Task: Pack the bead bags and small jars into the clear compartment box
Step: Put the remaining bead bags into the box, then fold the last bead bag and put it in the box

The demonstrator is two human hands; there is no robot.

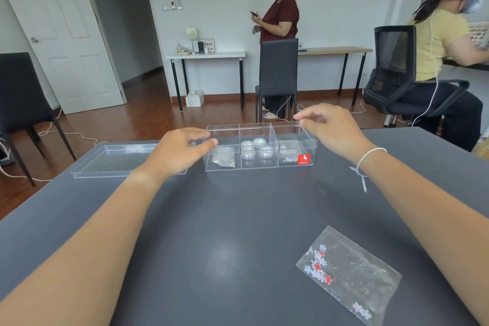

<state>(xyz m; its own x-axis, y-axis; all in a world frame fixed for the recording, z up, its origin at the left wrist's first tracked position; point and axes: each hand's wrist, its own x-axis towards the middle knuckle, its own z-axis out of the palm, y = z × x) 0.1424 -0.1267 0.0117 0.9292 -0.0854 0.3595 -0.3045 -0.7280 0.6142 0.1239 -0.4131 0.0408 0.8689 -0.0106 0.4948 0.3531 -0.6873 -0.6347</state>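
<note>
- A flat clear plastic lid lies at the far left of the dark grey matte table, near its left edge and just beside the box.
- The left hand hovers over the lid's right end, fingers loosely spread and gripping nothing; its thumb tip is at the near left corner of the clear three-compartment plastic box.
- The box stands open at the table's far edge. Its left compartment holds a small clear bead bag, the middle one four small round clear jars, and the right one another small bag with pale beads, behind a red sticker on the near wall.
- The right hand is at the box's far right corner, thumb and forefinger drawn close at the rim; whether they pinch it I cannot tell.
- A wide bare stretch of table lies between the forearms.
- A clear zip bag of red, white and blue beads lies flat near the right, well apart from both hands.
- Beyond the table: wooden floor, black chairs, white walls.
</note>
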